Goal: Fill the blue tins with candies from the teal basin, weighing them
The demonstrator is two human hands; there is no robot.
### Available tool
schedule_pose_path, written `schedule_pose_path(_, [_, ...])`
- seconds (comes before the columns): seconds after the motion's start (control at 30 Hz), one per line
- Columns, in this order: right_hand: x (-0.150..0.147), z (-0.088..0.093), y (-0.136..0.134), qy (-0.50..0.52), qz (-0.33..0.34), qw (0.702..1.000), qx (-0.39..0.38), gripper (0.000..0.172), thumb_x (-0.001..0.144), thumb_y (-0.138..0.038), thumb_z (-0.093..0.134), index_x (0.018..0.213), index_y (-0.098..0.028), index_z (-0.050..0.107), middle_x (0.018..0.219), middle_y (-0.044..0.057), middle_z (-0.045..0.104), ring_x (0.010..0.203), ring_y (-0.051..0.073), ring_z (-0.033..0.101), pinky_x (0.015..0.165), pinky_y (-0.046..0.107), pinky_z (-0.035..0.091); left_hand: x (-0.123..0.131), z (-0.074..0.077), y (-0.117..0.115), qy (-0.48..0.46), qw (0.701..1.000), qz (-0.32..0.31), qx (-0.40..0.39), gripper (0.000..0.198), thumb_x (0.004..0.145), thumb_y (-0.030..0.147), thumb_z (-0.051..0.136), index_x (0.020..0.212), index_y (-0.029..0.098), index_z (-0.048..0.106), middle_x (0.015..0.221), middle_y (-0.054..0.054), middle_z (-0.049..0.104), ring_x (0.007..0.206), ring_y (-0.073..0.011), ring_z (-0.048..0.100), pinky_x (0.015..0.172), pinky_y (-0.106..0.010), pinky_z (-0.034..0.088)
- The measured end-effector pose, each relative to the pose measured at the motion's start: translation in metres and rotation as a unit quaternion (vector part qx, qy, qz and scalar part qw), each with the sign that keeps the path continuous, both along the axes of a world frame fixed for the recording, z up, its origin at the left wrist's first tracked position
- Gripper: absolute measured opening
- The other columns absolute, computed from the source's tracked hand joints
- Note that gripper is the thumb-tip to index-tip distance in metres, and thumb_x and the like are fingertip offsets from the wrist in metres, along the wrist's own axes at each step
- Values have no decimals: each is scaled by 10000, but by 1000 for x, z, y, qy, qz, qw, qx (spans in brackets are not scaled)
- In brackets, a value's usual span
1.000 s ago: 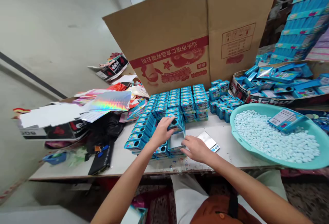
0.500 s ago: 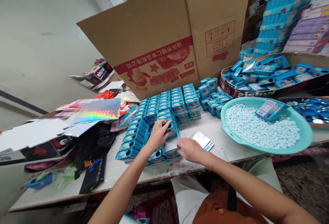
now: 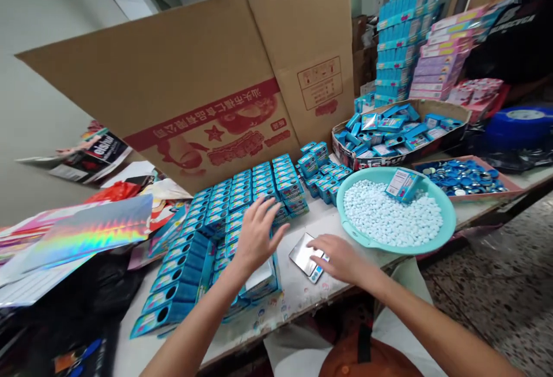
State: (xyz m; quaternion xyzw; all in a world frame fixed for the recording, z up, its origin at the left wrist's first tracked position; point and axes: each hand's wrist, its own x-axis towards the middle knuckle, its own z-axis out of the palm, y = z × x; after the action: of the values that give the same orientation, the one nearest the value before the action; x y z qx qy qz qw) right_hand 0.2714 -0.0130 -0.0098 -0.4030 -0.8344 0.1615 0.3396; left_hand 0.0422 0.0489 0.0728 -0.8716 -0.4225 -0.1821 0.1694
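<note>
Left of the scale (image 3: 302, 253), blue boxes (image 3: 218, 218) are no longer being gripped, seemingly placed; the spread, empty left hand (image 3: 256, 237) is being held above, the half-open, empty-looking right hand (image 3: 341, 257) over the scale.

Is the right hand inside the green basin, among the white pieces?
No: the right hand is outside the basin, its fingertips appearing at the small scale.
</note>
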Motion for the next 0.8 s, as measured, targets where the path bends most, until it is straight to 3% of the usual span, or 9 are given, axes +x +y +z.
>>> schedule_pose_path(0.07, [44,-3,-1,2,-77,997,14,206,934,-252,498,1081,-184,627,1007,79,689,957,206,627,857,353,487,37,-4,23,38,998,-40,-23,517,890,440,524,1341,191,474,1406,-113,503,1386,-309,345,1131,-479,302])
schedule_pose_path(0.13, [86,-9,-4,-7,-146,989,32,194,943,-251,481,1038,-185,637,960,73,691,926,215,632,832,374,496,69,-10,57,51,997,-39,-35,539,874,445,542,1331,167,482,1408,-136,498,1364,-326,373,1126,-490,301])
schedule_pose_path(0.3, [157,-31,-14,0,-274,960,52,167,943,-275,492,990,-202,635,938,64,687,906,220,638,817,379,508,129,-15,165,43,994,77,-58,689,829,448,581,1382,78,403,1437,-215,435,1359,-366,355,1121,-479,282])
schedule_pose_path(0.4, [165,-39,-17,4,-307,951,46,158,944,-273,480,980,-223,626,932,62,681,899,226,638,793,373,514,155,-18,217,52,987,131,-73,844,800,512,589,1443,50,295,1495,-230,345,1380,-378,304,1107,-479,291])
schedule_pose_path(0.53, [158,-43,-15,8,-336,941,49,147,942,-278,468,968,-261,612,902,52,675,855,229,647,728,359,513,184,-29,262,23,974,198,-111,981,777,692,493,1496,100,187,1553,-222,236,1406,-417,240,1072,-553,309])
schedule_pose_path(0.63, [156,-49,-11,20,-358,930,77,135,937,-290,468,904,-267,597,826,45,668,772,222,649,668,343,500,200,-37,284,-3,956,246,-161,1057,735,782,445,1506,119,155,1550,-236,231,1390,-448,267,1039,-571,342])
schedule_pose_path(0.7, [157,-54,-8,18,-360,928,90,137,935,-291,470,879,-264,592,796,40,665,738,213,647,653,330,486,206,-41,293,-19,943,270,-194,1072,725,789,448,1498,102,162,1523,-263,263,1334,-442,373,1004,-517,396])
schedule_pose_path(0.8, [158,-56,-8,10,-365,927,89,166,948,-305,458,875,-257,599,788,36,663,728,197,641,651,308,459,208,-44,300,-24,944,273,-183,972,761,749,447,1448,91,246,1440,-275,368,1213,-383,525,920,-416,463])
